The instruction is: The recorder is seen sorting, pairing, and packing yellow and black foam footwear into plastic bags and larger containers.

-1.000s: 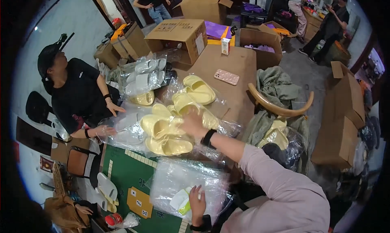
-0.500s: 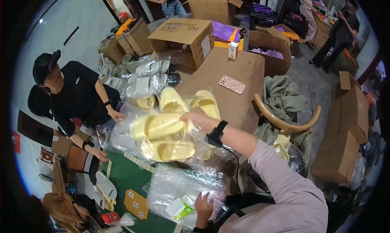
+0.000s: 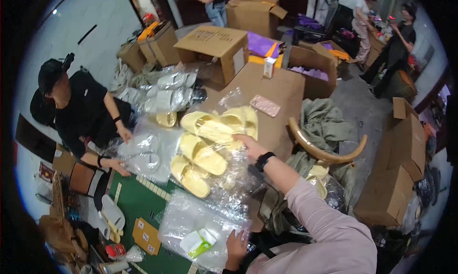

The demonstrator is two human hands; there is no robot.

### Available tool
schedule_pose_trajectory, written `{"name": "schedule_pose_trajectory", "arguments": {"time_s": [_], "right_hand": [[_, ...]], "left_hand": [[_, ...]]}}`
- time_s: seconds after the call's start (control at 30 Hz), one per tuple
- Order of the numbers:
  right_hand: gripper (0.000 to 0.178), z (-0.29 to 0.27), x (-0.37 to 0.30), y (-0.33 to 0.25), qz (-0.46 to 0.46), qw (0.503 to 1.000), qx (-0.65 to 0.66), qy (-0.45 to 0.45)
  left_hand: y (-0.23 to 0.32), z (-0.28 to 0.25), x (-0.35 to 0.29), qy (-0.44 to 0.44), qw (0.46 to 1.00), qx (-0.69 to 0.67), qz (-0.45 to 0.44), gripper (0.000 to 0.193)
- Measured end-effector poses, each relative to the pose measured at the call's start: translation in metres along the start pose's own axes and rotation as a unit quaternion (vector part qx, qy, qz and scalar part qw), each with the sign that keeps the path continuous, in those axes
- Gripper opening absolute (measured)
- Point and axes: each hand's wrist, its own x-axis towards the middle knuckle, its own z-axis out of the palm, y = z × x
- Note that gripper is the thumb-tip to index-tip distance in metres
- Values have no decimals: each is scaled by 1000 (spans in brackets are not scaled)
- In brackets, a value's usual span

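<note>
My right hand (image 3: 248, 145) reaches across the table, fingers closed at the edge of a clear bag of yellow slippers (image 3: 193, 162). More yellow slippers (image 3: 241, 119) lie directly beyond it, partly overlapped by shiny film. My left hand (image 3: 236, 247) rests with its fingers apart at the side of a stack of clear plastic bags (image 3: 179, 221). On that stack lies a white and green packet (image 3: 198, 243). Across from me, a co-worker's hands (image 3: 121, 150) hold a clear bag with pale slippers (image 3: 145, 152).
Bagged white and grey slippers (image 3: 169, 95) are piled at the far left of the brown tabletop (image 3: 281, 90). A pink phone (image 3: 265, 106) and small white carton (image 3: 269, 68) stand there. A curved wooden chair rail (image 3: 329, 154) is at right; open cardboard boxes (image 3: 393, 166) stand beyond.
The bagged yellow slippers have turned and come down toward the table, and my right hand has shifted slightly right. The co-worker's hands now hold the pale slippers' bag. My left hand stays at the stack.
</note>
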Motion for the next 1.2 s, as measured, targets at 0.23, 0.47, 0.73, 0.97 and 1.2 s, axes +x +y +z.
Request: {"name": "schedule_pose_trajectory", "arguments": {"time_s": [0.23,0.47,0.73,0.97,1.2], "right_hand": [[29,22,-13,-28,-25,998,-1,-57],[30,113,-160,-87,-187,967,-14,-170],[42,144,-357,-97,-259,963,-65,-36],[42,47,-448,-30,-411,828,-380,42],[46,-103,-441,81,-315,884,-189,289]], "left_hand": [[24,8,-2,-58,993,-69,74,43],[88,32,30,-183,962,-183,88,101],[100,95,27,-207,977,-56,7,94],[52,88,45,127,897,-410,103,39],[96,14,30,-44,802,-588,-93,37]]}}
